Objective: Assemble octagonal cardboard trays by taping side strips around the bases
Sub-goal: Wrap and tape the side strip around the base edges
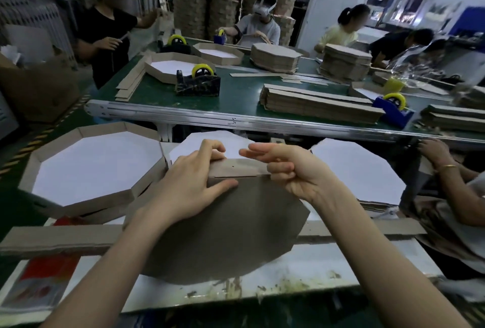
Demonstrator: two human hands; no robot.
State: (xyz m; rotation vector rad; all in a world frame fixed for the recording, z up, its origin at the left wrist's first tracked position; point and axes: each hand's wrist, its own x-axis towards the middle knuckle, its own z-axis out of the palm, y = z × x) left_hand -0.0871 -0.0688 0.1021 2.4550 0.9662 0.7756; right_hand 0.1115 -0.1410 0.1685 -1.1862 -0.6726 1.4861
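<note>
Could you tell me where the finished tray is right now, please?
The finished tray sits at the left of the head view, right beside the left hand, which grips the strip, and in front of the green table.

I see the base as dull brown cardboard, matt and slightly fibrous, like the side strip. The finished tray has a smooth white paper floor. The belt looks matt green, its rail brushed metal, the tape dispenser glossy blue plastic.
</note>
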